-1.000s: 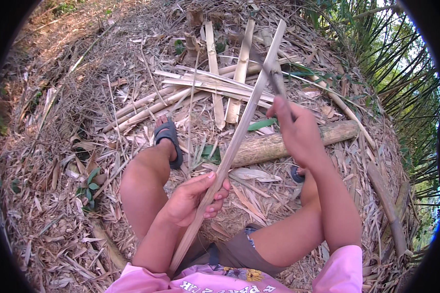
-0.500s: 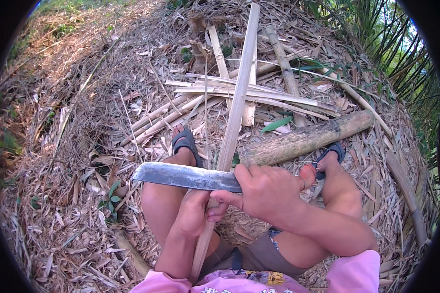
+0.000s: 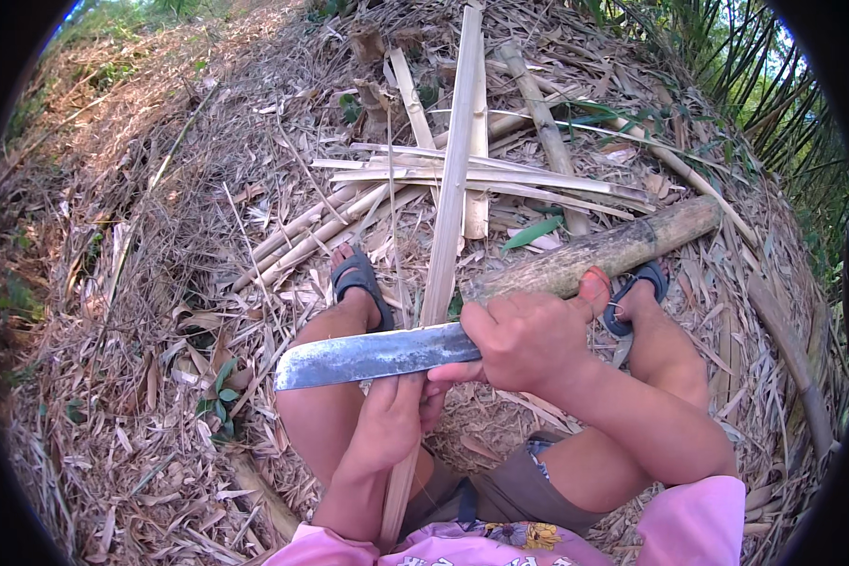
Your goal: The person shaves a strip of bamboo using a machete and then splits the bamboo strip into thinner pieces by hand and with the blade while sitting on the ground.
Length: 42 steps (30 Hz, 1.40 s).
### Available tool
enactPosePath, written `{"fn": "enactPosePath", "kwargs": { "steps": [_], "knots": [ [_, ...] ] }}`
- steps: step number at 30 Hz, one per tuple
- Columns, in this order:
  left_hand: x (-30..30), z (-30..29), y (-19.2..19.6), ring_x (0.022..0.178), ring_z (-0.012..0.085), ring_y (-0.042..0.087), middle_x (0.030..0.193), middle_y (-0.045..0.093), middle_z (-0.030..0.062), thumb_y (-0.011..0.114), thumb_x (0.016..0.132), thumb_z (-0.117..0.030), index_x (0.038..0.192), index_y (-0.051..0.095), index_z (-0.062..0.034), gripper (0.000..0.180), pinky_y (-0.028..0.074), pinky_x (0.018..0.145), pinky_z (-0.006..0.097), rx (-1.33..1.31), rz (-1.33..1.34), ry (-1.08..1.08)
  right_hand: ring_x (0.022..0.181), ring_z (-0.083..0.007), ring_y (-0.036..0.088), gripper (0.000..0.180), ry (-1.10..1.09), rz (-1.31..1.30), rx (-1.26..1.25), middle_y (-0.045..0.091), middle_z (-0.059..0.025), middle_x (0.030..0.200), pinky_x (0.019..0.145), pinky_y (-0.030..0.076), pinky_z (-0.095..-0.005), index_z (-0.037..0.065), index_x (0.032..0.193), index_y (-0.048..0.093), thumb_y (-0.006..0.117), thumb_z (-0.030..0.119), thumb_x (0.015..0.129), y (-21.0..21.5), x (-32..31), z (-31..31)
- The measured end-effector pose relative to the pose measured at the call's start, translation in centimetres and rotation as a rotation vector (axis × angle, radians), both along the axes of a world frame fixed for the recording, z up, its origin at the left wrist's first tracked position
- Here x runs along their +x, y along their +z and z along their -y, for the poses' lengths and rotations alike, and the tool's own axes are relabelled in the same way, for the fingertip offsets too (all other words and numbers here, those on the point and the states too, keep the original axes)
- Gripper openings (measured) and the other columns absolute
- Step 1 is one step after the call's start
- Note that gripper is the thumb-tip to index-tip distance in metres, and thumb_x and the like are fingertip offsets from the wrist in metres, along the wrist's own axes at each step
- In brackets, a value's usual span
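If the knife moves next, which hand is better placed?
Right, I'd judge: the right hand grips the knife, which crosses over the pale strip, while the left hand is occupied holding that strip.

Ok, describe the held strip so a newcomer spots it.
Start at the brown shorts. At their left edge, a long pale strip runs up through the left hand and beneath the knife. The other strips lie on the ground; only this one is held.

Outdoor bamboo grove [image 3: 790, 156]: slender stems [image 3: 762, 90], dry leaf litter [image 3: 151, 349].
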<state>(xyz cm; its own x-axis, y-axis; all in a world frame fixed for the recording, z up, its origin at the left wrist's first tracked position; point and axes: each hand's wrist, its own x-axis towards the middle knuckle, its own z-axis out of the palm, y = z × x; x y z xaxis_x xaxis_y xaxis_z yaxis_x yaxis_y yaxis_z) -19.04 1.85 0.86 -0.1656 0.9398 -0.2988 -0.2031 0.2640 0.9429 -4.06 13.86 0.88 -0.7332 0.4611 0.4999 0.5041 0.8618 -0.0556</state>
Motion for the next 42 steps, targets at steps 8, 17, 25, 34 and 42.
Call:
{"fn": "enactPosePath", "kwargs": {
  "steps": [8,17,25,34,42],
  "knots": [
    [-0.5,0.0,0.7,0.048,0.0049,0.030,0.072,0.042,-0.0016,0.032,0.109,-0.027,0.101,0.049,-0.0043,0.029,0.024,0.043,0.022,-0.033,0.100,-0.067,0.044,-0.0225,0.059,0.066,0.010,-0.008,0.109,0.052,-0.0064,0.049,0.044,0.049,-0.0349,0.010,0.062,0.048,0.058,0.073,0.079,0.4,0.9,-1.5],
    [-0.6,2.2,0.6,0.049,0.0034,0.035,0.072,0.040,-0.0037,0.032,0.109,-0.030,0.105,0.053,-0.0039,0.034,0.027,0.042,0.020,-0.108,0.166,-0.084,0.062,-0.0263,0.066,0.054,-0.541,0.047,-0.189,0.064,-0.0120,0.073,0.059,0.052,-0.0436,0.010,0.084,0.063,0.060,0.064,0.085,1.6,6.3,-10.1],
    [-0.3,-1.0,0.3,0.052,0.0047,0.036,0.082,0.047,-0.0003,0.031,0.109,-0.037,0.123,0.053,-0.0011,0.044,0.030,0.045,0.020,-0.131,0.438,-0.193,0.054,-0.0246,0.063,0.057,-0.316,-0.224,-0.467,0.056,-0.0125,0.057,0.048,0.045,-0.0401,0.004,0.072,0.055,0.053,0.056,0.095,6.2,5.8,-3.3],
    [0.6,0.8,2.7,0.054,0.0085,0.038,0.067,0.045,0.0023,0.036,0.105,-0.022,0.099,0.051,-0.0012,0.026,0.031,0.049,0.024,-0.040,0.105,-0.145,0.046,-0.0240,0.062,0.067,-0.004,-0.067,-0.241,0.056,-0.0080,0.053,0.044,0.050,-0.0353,0.006,0.065,0.056,0.057,0.069,0.085,3.1,1.9,2.1],
    [2.6,1.4,2.6,0.054,0.0046,0.040,0.074,0.048,0.0000,0.040,0.108,-0.023,0.099,0.052,-0.0024,0.026,0.032,0.046,0.021,-0.014,-0.038,-0.011,0.045,-0.0227,0.059,0.069,-0.023,-0.056,-0.094,0.052,-0.0066,0.051,0.045,0.048,-0.0345,0.008,0.062,0.051,0.055,0.075,0.081,2.0,2.5,1.1]
  ]
}}
